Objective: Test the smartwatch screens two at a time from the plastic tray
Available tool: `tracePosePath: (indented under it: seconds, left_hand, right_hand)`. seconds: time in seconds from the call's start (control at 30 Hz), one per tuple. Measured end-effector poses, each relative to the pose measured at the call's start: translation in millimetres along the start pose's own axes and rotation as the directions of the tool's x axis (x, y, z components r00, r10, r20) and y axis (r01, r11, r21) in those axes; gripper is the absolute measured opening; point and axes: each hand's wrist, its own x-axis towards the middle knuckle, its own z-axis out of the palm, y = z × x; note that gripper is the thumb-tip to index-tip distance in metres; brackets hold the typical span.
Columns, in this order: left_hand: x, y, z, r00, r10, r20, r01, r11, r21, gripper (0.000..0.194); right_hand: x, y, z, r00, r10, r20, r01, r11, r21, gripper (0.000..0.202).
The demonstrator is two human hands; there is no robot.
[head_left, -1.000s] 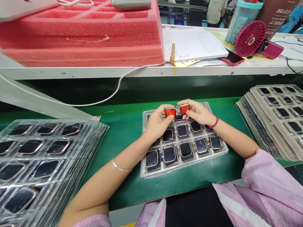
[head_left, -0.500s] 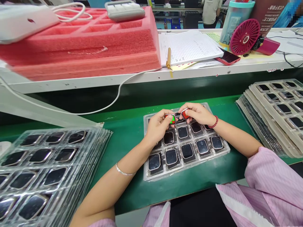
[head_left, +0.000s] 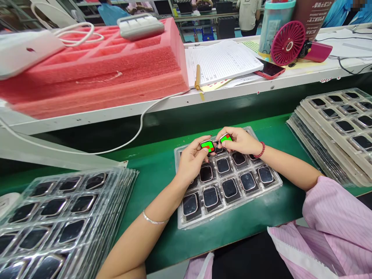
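Observation:
My left hand (head_left: 194,157) is closed around a square watch (head_left: 207,146) whose lit screen shows green and red patches, with the thumb at its lower edge. Just to the right, my right hand (head_left: 240,140) grips a second watch (head_left: 226,138), also lit green and red, its thumb over the lower part of the screen. Both are held above the far rows of a clear plastic tray (head_left: 229,208). Dark-screened watches (head_left: 229,187) sit in the tray's compartments; my hands hide some of the far ones.
Stacked trays with dark watches stand at left (head_left: 72,228) and right (head_left: 345,126). Above the green bench (head_left: 162,186), a white shelf holds pink foam (head_left: 122,73), papers (head_left: 221,62), a phone (head_left: 270,69) and a magenta fan (head_left: 287,42). A white cable (head_left: 141,124) hangs below.
The screen in my right hand has turned from red to mostly green with red. More of the left watch's screen shows, now green and red. The camera view has shifted and tilted slightly.

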Motion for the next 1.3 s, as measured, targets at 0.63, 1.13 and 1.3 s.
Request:
tracePosePath:
  seconds: [0.63, 1.13, 1.3]
  left_hand:
    - [1.8, -3.8, 1.3, 0.999, 0.033, -0.014, -0.033, 0.999, 0.004, 0.031]
    - [2.4, -7.2, 1.4, 0.998, 0.056, -0.03, -0.056, 0.998, -0.013, 0.04]
    - [0.4, -5.0, 1.7, 1.0, 0.026, -0.008, -0.027, 0.999, -0.025, 0.049]
  right_hand:
    - [-1.0, -2.9, -4.4, 0.996, 0.083, 0.045, -0.086, 0.995, 0.052, 0.02]
    - [0.2, 3.9, -3.5, 0.999, 0.04, 0.027, -0.04, 0.999, 0.005, 0.043]
    - [-0.5, -0.8, -1.8, 0.999, -0.027, 0.037, 0.028, 0.999, -0.02, 0.036]
